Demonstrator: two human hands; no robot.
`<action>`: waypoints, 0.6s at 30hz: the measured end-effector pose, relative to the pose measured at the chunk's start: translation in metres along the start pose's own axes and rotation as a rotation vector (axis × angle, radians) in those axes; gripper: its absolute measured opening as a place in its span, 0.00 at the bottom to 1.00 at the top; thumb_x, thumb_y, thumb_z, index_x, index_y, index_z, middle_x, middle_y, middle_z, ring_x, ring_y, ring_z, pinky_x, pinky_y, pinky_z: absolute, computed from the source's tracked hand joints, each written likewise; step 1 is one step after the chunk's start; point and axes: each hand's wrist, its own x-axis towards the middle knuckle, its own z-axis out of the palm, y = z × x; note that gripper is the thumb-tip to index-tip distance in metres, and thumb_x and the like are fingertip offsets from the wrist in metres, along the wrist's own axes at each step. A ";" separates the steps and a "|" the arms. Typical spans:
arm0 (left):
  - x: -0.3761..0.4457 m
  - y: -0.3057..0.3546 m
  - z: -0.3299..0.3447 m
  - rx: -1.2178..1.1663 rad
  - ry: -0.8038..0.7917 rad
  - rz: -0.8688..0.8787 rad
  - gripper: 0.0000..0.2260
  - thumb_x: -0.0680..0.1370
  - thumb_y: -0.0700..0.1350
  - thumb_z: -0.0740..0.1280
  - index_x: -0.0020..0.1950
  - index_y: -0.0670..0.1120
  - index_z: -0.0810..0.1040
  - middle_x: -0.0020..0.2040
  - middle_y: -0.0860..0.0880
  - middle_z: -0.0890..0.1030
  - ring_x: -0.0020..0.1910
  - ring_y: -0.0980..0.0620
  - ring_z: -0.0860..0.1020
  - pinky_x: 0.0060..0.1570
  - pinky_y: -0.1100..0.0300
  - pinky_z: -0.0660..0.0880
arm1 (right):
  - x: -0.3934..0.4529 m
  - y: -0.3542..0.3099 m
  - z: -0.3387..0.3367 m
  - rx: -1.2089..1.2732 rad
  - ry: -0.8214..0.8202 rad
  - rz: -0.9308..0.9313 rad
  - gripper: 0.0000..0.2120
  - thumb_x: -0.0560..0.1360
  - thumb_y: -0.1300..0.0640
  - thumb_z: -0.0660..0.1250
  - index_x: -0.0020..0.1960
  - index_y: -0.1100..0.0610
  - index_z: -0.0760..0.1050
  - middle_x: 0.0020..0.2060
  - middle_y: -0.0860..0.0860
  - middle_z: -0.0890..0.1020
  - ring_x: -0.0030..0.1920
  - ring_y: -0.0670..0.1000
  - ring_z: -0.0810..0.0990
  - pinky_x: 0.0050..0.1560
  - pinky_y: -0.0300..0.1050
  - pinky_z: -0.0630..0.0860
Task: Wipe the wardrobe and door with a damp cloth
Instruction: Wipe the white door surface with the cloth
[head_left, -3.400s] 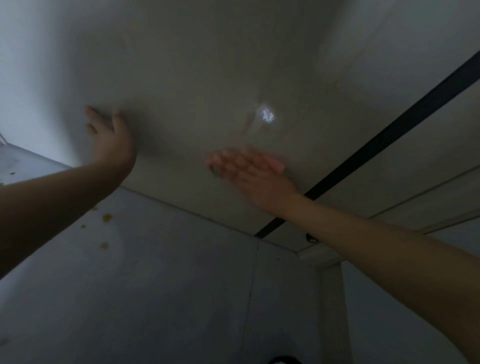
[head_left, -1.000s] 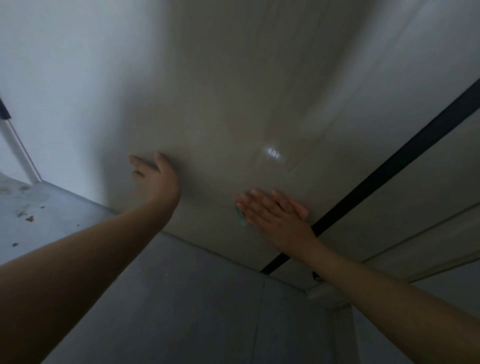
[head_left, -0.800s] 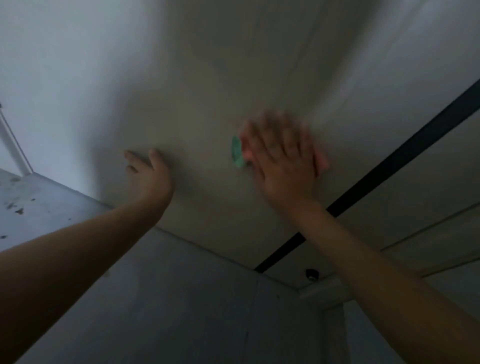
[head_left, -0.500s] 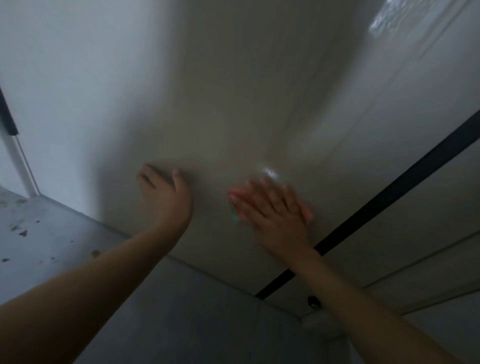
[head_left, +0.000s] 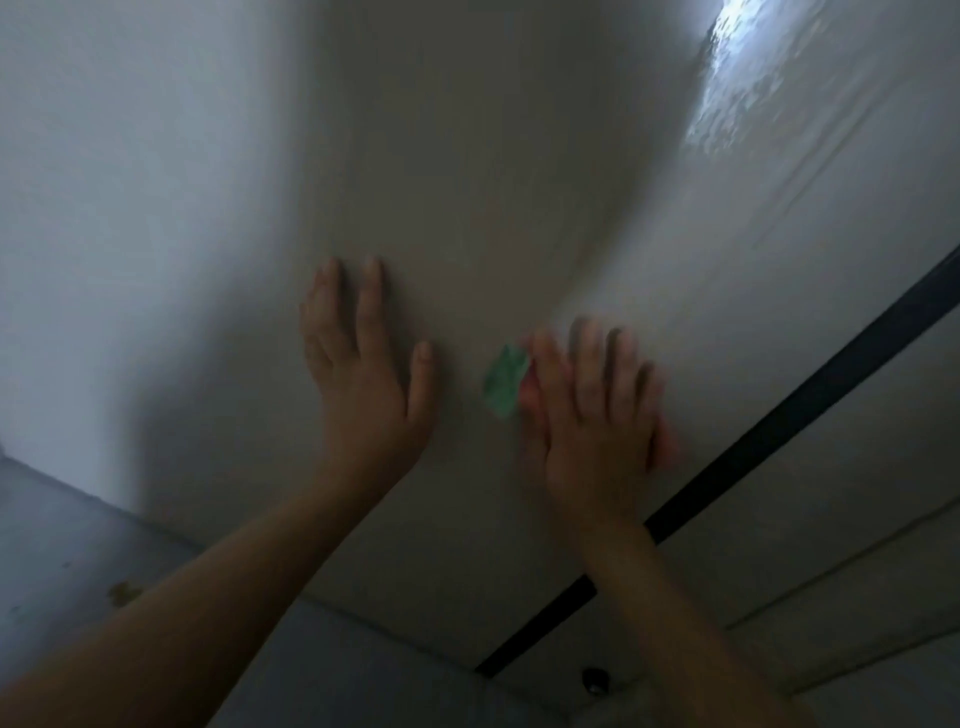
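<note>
A pale beige wardrobe panel (head_left: 467, 171) fills most of the head view. My right hand (head_left: 592, 415) lies flat on it with straight fingers and presses a cloth (head_left: 503, 383) against the surface. The cloth is mostly hidden under the palm; a green corner shows at the left of the hand and a pink edge at the right. My left hand (head_left: 358, 374) rests flat on the same panel, a little to the left of the cloth, fingers straight and pointing up.
A black vertical strip (head_left: 769, 452) runs diagonally to the right of my right hand, dividing the panels. A grey floor (head_left: 62, 561) with small brown stains lies at the lower left. A bright light reflection (head_left: 727, 88) shines at the upper right.
My right hand has slid the cloth up and down across the panel and is now higher and more upright than half a second ago. My left hand stayed flat on the panel.
</note>
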 end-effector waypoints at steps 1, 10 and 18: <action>0.003 0.001 0.001 -0.002 0.011 -0.005 0.29 0.78 0.51 0.58 0.76 0.40 0.57 0.74 0.34 0.55 0.74 0.36 0.54 0.71 0.39 0.54 | 0.022 0.004 -0.001 0.013 0.057 0.048 0.21 0.83 0.48 0.50 0.74 0.52 0.62 0.72 0.56 0.65 0.72 0.61 0.58 0.74 0.55 0.46; -0.002 0.006 -0.001 -0.100 0.026 -0.100 0.27 0.78 0.51 0.57 0.74 0.42 0.60 0.73 0.36 0.58 0.73 0.41 0.56 0.72 0.44 0.54 | -0.097 -0.005 0.010 -0.001 -0.303 -0.397 0.21 0.81 0.52 0.49 0.73 0.48 0.60 0.78 0.46 0.43 0.77 0.49 0.44 0.75 0.49 0.40; 0.032 0.019 -0.010 -0.135 0.091 -0.016 0.26 0.78 0.49 0.57 0.74 0.40 0.61 0.73 0.34 0.59 0.73 0.40 0.57 0.72 0.44 0.55 | 0.085 0.006 -0.004 -0.049 0.137 0.050 0.20 0.82 0.49 0.54 0.73 0.52 0.65 0.71 0.52 0.70 0.72 0.57 0.63 0.74 0.55 0.50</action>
